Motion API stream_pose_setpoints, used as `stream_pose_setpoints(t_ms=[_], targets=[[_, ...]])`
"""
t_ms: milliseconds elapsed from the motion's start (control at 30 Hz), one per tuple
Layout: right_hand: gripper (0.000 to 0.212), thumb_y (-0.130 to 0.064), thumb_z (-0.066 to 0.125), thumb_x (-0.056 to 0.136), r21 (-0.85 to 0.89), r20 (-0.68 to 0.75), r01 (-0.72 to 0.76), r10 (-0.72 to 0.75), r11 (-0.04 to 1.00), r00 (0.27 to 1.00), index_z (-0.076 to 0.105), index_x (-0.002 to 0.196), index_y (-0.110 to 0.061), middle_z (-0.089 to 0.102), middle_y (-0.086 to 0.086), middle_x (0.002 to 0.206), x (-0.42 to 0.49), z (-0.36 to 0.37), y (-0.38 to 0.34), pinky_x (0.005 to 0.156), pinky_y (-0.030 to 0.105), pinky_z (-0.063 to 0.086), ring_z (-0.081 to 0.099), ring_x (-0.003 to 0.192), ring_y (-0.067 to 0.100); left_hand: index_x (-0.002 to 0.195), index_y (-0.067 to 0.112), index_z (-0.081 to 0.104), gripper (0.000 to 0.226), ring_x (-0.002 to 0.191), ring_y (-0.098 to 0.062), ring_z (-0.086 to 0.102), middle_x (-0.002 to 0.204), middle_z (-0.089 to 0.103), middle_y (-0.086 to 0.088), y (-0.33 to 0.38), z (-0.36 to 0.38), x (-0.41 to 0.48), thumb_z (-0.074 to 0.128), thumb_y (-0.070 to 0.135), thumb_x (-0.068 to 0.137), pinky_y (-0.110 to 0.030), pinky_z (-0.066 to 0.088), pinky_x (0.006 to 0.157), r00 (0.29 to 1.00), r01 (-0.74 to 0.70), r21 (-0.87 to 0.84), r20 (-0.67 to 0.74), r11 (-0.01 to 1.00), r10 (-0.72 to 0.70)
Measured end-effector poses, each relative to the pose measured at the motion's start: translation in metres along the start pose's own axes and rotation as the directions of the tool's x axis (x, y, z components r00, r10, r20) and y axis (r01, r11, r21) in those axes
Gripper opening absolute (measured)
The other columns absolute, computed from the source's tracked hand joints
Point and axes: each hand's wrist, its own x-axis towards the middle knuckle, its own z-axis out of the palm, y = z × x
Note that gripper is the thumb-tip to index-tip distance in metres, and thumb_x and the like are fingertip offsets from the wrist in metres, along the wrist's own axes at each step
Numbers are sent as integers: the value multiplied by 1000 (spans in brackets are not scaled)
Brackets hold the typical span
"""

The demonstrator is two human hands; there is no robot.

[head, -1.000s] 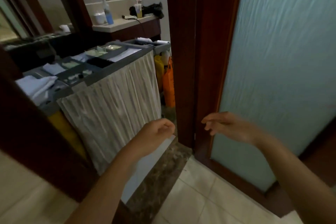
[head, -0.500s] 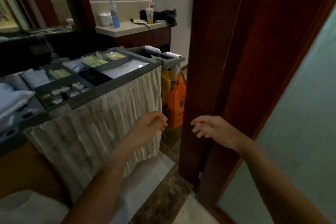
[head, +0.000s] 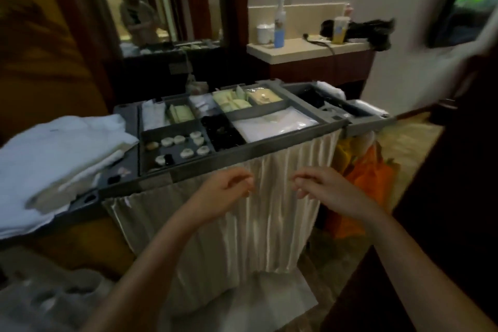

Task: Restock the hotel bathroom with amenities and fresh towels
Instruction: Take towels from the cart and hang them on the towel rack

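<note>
A grey housekeeping cart (head: 272,143) stands in front of me, its top tray split into compartments. One compartment holds several small round amenities (head: 186,143), others hold pale green packets (head: 231,101) and a white plastic-wrapped pack (head: 272,124). Folded white towels (head: 54,148) lie on the cart's left end. A cream pleated curtain (head: 242,237) hangs below the tray. My left hand (head: 226,191) and my right hand (head: 320,188) hover just in front of the curtain's top, fingers loosely curled, holding nothing.
An orange bag (head: 363,186) hangs at the cart's right end. Behind stands a counter (head: 301,48) with a blue bottle (head: 279,32), cups and a black item. A dark wooden door frame (head: 444,197) is close on my right. A mirror (head: 151,8) is on the back wall.
I have moved out past the door frame toward the cart, which now fills the view. Both hands have stayed raised and empty, now near the tray's front edge.
</note>
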Motion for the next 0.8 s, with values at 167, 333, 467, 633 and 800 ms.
stream_pose_setpoints(t_ms=[167,333,467,633,800], targets=[[17,-12,51,94,15,92,100,-101,995,991,65,103,-13,66,-3,90,95,-10,-2,70,11,49,65,83,14,96,7,65,18,83,-14,65,88,68,-8,-19,-29,46,49,16,95,-29,51,81,971,186,2,-153,982,-184],[16,-15,50,95,95,245,135,-154,986,957,63,101,-18,68,1,91,165,5,-6,81,29,51,65,83,15,102,4,64,23,86,-16,65,91,68,-8,-40,-65,50,46,16,96,-30,50,80,896,327,-29,-309,945,-319],[17,-21,47,96,122,363,158,-193,980,912,62,104,-23,67,-6,93,209,29,-19,77,21,50,66,81,6,102,9,64,23,89,-15,65,94,68,-6,-58,-90,39,45,21,97,-30,50,82,825,400,-58,-412,915,-387],[16,-24,46,96,92,461,212,-230,973,857,62,97,-29,68,-8,94,256,67,-38,74,19,46,66,80,3,93,25,62,18,85,-2,65,90,68,7,-90,-127,35,45,22,96,-27,51,79,723,457,-126,-524,881,-450],[16,-25,47,96,84,485,246,-255,966,836,62,100,-28,67,-7,97,309,106,-68,84,26,51,66,87,5,95,25,61,16,87,-1,62,92,65,9,-124,-175,33,45,23,96,-22,48,75,658,492,-96,-610,866,-441]])
